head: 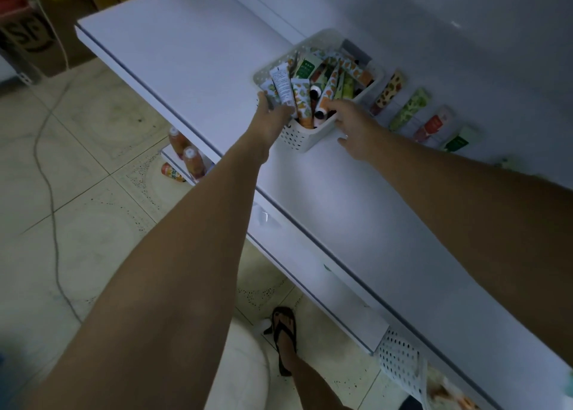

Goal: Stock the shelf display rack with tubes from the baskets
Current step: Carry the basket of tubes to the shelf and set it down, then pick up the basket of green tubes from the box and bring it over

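Tubes (pixel 328 77) crowd the perforated basket (pixel 294 136) on the shelf (pixel 186 52).
Left grip (pixel 273 111) pinches a white tube (pixel 281 85); right grip (pixel 352 124), closure unclear. Probably light, squashy, slick: hold near the stiff cap.

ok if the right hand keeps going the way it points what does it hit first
Probably the tubes standing in the near end of the basket, the orange one first. The right hand looks almost on it already, though depth is unclear.

Two hands (pixel 273 111), two perforated baskets (pixel 297 136), four tubes (pixel 409 108) lined along the back, three bottles (pixel 192 161) below.
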Motion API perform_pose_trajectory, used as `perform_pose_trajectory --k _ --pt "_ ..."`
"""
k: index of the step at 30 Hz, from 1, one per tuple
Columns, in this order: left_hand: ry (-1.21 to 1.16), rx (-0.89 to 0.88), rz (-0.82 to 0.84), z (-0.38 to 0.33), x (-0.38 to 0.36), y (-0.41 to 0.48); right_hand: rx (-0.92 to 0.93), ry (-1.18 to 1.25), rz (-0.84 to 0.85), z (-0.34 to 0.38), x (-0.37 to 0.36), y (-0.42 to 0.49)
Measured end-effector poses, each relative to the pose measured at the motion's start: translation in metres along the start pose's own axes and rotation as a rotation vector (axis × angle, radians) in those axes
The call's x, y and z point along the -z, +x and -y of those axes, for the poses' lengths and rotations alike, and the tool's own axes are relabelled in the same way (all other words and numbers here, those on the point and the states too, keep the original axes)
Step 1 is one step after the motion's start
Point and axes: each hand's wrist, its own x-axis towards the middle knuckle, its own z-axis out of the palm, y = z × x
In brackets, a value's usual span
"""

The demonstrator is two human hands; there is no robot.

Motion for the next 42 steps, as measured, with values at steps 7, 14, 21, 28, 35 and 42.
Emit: perform_pose_trajectory --k 7,14,21,28,35,42 --pt "0.612 -0.221 -0.124 0.043 0.023 -0.035 0.342 -0.206 -0.012 -0.037 -0.015 -0.041" --pt "1.079 -0.34 -0.102 0.061 0.06 -0.096 0.352 -0.648 0.168 -0.099 -0.026 -0.098" --pt "1.245 -0.53 -0.01 0.074 0.052 -0.178 0.382 -0.77 0.19 -0.132 -0.007 -0.203" --pt "1.277 -0.67 0.379 0.114 -0.04 -0.278 0.221 -0.601 -0.094 -0.223 0.07 -0.358" --pt "1.455 -0.778 0.961 0.212 -0.181 -0.414 -0.098 -0.326 -0.413 -0.403 0.137 -0.529" --pt "1.521 -0.952 1.419 0.333 -0.299 -0.584 -0.388 -0.061 -0.773 -0.552 0.179 -0.71"
